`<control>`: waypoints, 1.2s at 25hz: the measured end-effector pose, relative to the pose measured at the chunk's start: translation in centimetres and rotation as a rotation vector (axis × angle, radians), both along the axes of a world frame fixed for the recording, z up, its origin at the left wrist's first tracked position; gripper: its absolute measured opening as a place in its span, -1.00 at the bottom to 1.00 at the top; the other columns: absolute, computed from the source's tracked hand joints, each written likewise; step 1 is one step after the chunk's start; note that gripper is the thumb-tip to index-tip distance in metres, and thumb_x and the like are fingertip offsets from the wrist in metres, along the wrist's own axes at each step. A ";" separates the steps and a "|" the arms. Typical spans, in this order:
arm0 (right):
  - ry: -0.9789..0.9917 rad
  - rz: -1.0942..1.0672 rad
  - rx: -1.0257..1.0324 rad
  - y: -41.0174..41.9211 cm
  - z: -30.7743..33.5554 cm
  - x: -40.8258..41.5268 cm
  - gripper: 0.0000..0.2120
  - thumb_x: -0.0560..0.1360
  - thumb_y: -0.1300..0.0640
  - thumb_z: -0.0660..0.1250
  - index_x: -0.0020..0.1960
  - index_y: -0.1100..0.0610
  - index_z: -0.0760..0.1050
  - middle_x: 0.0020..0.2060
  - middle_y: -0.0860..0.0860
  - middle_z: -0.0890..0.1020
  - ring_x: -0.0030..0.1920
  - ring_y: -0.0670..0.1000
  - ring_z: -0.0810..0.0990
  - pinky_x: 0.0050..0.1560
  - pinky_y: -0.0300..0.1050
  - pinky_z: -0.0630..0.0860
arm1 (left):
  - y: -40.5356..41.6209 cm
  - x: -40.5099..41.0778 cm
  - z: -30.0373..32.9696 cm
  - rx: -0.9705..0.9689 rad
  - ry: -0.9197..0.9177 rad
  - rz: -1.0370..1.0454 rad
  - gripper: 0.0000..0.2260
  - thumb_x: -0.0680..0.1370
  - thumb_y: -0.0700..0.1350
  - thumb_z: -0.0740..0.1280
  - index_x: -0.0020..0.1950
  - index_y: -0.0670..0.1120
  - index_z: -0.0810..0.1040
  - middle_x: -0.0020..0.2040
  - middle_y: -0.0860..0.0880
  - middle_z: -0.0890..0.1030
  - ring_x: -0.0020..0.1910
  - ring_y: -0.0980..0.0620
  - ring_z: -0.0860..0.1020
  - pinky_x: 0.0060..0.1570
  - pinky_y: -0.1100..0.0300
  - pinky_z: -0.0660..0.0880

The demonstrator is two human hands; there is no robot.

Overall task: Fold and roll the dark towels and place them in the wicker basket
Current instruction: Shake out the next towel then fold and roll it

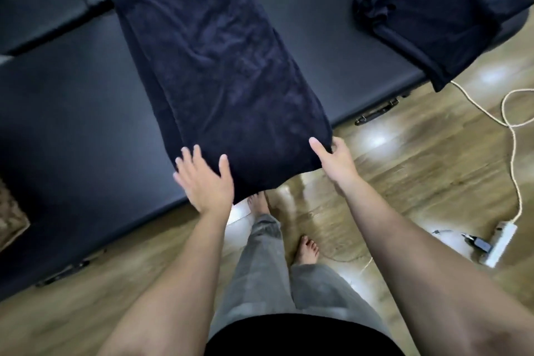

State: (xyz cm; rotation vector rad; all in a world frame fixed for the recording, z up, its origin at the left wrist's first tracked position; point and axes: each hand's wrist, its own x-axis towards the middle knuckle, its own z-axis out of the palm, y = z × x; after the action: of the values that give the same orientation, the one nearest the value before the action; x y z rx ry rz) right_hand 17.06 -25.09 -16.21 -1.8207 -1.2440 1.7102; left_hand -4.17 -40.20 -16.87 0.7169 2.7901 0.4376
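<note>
A dark navy towel (213, 66), folded into a long strip, lies across the dark padded table (72, 130) and hangs a little over its near edge. My left hand (203, 179) lies flat on the towel's near left corner, fingers spread. At the near right corner, my right hand (333, 157) pinches the hanging edge between thumb and fingers. A second dark towel (427, 11) with a pale logo lies crumpled on the table's far right end. A bit of wicker (10, 214) shows at the left edge.
The wooden floor (404, 182) lies below the table's near edge, with my bare feet and grey trousers (260, 274) under the towel. A white cable (511, 136) runs to a power strip (498, 243) with a black plug on the floor at right.
</note>
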 end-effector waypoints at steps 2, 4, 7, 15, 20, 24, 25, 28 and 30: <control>-0.030 0.060 0.006 0.0 0.3 -1.0 -0.67 0.54 -0.06 0.46 0.19 0.09 0.50 0.02 -0.04 0.64 -0.05 -0.11 0.62 -0.09 -0.23 0.51 | -2.4 0.2 0.9 0.016 -0.101 0.245 -0.32 0.60 0.20 0.28 0.60 -0.15 0.23 0.58 -0.17 0.28 0.57 -0.21 0.20 0.53 -0.17 0.13; -0.056 0.097 0.002 -0.1 0.6 -1.6 -0.77 0.55 -0.06 0.44 0.11 0.06 0.57 0.00 -0.02 0.68 -0.10 -0.13 0.63 -0.09 -0.19 0.53 | -1.7 1.8 2.1 0.031 -0.172 0.314 -0.26 0.56 0.21 0.35 0.61 -0.12 0.21 0.51 -0.15 0.38 0.46 -0.21 0.31 0.41 -0.14 0.25; -0.009 0.132 -0.058 -0.3 1.1 -2.0 -0.80 0.57 -0.05 0.41 0.11 0.03 0.63 -0.02 -0.07 0.70 -0.07 -0.11 0.67 -0.12 -0.19 0.56 | -0.3 4.0 2.3 0.121 -0.355 0.510 -0.29 0.50 0.24 0.42 0.52 -0.07 0.30 0.39 -0.08 0.51 0.40 -0.14 0.38 0.33 -0.10 0.22; 0.095 0.065 -0.123 1.7 2.6 0.1 -0.90 0.57 0.06 0.43 0.05 0.05 0.63 0.02 0.00 0.73 0.03 0.02 0.71 0.09 -0.02 0.61 | -4.7 5.0 0.3 0.637 -1.035 0.619 -0.73 0.53 -0.13 0.50 0.20 0.01 0.55 0.20 0.00 0.68 0.14 0.02 0.65 0.18 0.06 0.57; 0.081 0.160 -0.140 3.0 2.2 2.1 -0.87 0.58 0.12 0.41 0.09 0.14 0.63 0.03 0.10 0.74 0.02 0.12 0.71 0.15 0.17 0.63 | -4.9 6.9 1.5 0.935 -1.115 0.920 -0.82 0.61 -0.25 0.37 0.19 -0.08 0.60 0.13 -0.10 0.71 -0.01 -0.02 0.68 0.17 -0.05 0.59; 0.031 0.194 -0.068 4.0 2.1 3.3 -0.85 0.52 0.07 0.46 0.02 0.09 0.55 0.08 0.14 0.70 0.01 0.11 0.68 0.12 0.29 0.63 | -4.0 7.4 2.5 0.967 -1.087 0.916 -0.86 0.63 -0.21 0.33 0.18 -0.08 0.53 0.13 -0.12 0.68 0.08 -0.18 0.67 0.11 -0.26 0.60; 0.024 0.190 -0.045 4.1 2.2 3.5 -0.73 0.46 0.01 0.50 0.07 0.07 0.53 0.13 0.12 0.68 0.04 0.10 0.68 0.13 0.28 0.63 | -3.8 7.7 2.6 0.928 -1.037 0.913 -0.89 0.62 -0.20 0.34 0.14 -0.08 0.53 0.14 -0.12 0.68 0.12 -0.20 0.66 0.14 -0.27 0.59; 0.043 0.240 0.013 4.3 2.2 4.0 -0.33 0.25 -0.23 0.52 0.31 -0.09 0.47 0.28 -0.08 0.60 0.22 -0.01 0.63 0.29 0.14 0.57 | -3.3 8.0 2.5 0.872 -0.921 0.931 -0.93 0.60 -0.18 0.35 0.06 -0.07 0.52 0.12 -0.11 0.67 0.18 -0.20 0.64 0.22 -0.20 0.57; 0.083 0.256 0.006 5.2 1.9 3.9 -0.21 0.22 -0.30 0.53 0.41 -0.15 0.45 0.35 -0.16 0.55 0.30 -0.06 0.58 0.40 0.08 0.49 | -3.1 7.2 2.5 0.886 -0.899 0.930 -0.88 0.59 -0.17 0.36 0.12 -0.08 0.53 0.13 -0.10 0.67 0.18 -0.19 0.64 0.21 -0.17 0.58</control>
State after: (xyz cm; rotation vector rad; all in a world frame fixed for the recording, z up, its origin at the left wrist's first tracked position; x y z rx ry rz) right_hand 20.99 -19.86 -14.27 -1.6258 -1.4983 1.8909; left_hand 3.04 -43.33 -14.35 -0.6360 1.7753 1.6726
